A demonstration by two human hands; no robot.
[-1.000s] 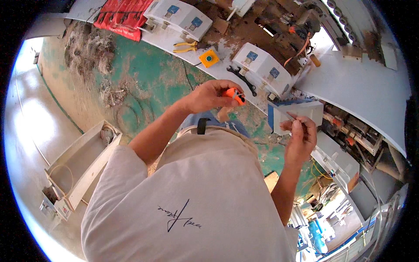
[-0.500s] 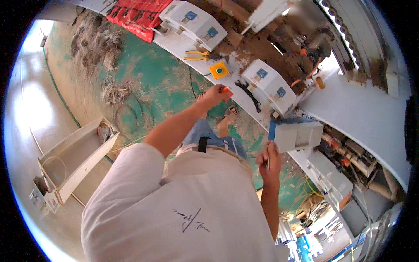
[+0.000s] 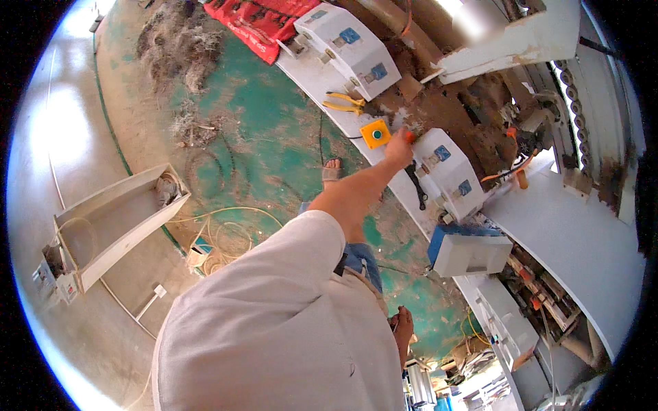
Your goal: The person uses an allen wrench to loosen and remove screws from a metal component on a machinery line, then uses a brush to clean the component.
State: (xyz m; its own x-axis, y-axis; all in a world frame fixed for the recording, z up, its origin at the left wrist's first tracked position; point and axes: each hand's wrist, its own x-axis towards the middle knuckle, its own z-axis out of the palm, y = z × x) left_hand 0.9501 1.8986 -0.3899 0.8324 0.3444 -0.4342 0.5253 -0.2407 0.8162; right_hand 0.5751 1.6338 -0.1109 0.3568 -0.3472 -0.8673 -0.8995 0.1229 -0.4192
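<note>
My left hand [image 3: 398, 149] reaches over the white ledge, between a yellow box with a round green button [image 3: 375, 134] and a white angular cover [image 3: 445, 164]. Its fingers are closed round a small orange-red object [image 3: 409, 137], mostly hidden by the hand. Just below that hand a black wrench [image 3: 416, 186] lies on the ledge. Yellow-handled pliers [image 3: 345, 103] rest farther up it. Low beside my body, my right hand [image 3: 403, 327] is closed; what it holds is too hidden to make out.
Another white cover [image 3: 348, 51] and a red plastic sheet [image 3: 264, 24] lie up the ledge. A blue-and-white box [image 3: 469, 251] sits farther down. Fibrous debris [image 3: 179, 44] lies on the green floor. At left stands a long white trough [image 3: 120, 226], with a coiled hose [image 3: 226, 240] nearby.
My left hand has moved right and forward, from above the floor to the ledge, keeping the orange-red object. My right hand has drawn back from the blue-and-white box toward my body.
</note>
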